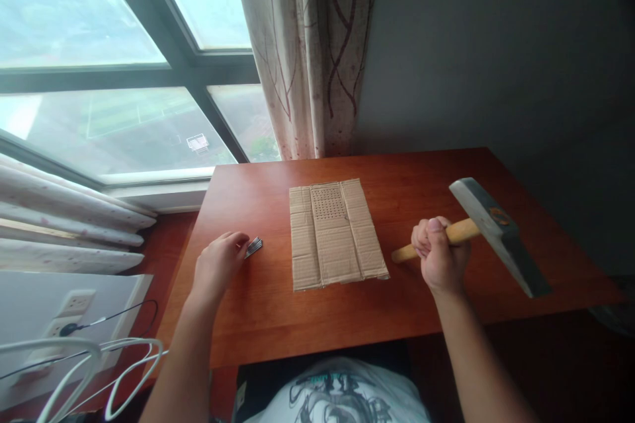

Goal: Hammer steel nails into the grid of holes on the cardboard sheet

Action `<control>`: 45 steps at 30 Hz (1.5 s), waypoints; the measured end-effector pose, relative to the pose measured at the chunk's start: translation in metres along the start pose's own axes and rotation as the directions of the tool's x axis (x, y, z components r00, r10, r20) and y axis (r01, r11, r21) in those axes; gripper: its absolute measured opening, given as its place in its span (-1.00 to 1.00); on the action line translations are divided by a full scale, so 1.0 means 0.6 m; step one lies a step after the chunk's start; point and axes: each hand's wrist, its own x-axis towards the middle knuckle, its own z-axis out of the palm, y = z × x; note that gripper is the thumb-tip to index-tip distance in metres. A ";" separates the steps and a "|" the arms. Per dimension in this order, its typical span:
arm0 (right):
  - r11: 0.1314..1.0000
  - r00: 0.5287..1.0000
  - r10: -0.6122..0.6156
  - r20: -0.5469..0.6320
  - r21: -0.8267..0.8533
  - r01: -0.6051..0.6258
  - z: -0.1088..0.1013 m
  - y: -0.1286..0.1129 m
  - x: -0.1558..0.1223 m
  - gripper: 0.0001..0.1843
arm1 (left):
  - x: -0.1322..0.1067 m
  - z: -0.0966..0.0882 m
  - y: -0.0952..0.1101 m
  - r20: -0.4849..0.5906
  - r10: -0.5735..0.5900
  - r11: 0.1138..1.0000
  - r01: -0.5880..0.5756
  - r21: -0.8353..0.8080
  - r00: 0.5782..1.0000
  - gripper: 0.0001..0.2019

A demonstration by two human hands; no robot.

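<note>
My right hand [440,254] is wrapped around the wooden handle of a hammer [496,228], held above the right part of the table. Its metal head points up and away to the right, and the handle's end sticks out to the left. On the left, my left hand [223,261] has its fingers curled in a pinch at a small bunch of metal nails [254,246] on the tabletop. What sits between those fingertips is hidden. Between my hands lies a creased piece of corrugated cardboard [340,248], with a grid of small holes near its far edge.
The reddish-brown wooden table [268,324] stands before a window [139,125] and a patterned curtain [307,53]. A grey wall [471,46] rises behind its right side. White cables [114,350] and a wall socket [74,304] are at the lower left.
</note>
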 end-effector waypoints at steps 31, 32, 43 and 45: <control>0.999 1.000 0.025 -0.018 -0.032 -0.025 -0.004 0.003 -0.007 -0.50 | 0.019 -0.009 0.015 0.031 0.031 0.999 -0.032 0.018 0.999 -0.77; 0.999 0.999 0.025 -0.020 -0.032 -0.026 -0.003 0.003 -0.007 -0.50 | 0.018 -0.009 0.013 0.002 0.010 1.000 -0.010 -0.030 1.000 -0.78; 1.000 1.000 0.017 -0.021 0.003 -0.017 0.001 -0.001 -0.006 -0.50 | -0.005 -0.049 0.157 -0.141 -0.187 0.247 -0.093 -0.965 0.972 -0.68; 1.000 0.999 0.021 -0.024 -0.007 -0.022 0.000 0.000 -0.005 -0.50 | -0.005 -0.053 0.200 -0.184 -0.073 0.235 -0.162 -0.958 0.980 -0.71</control>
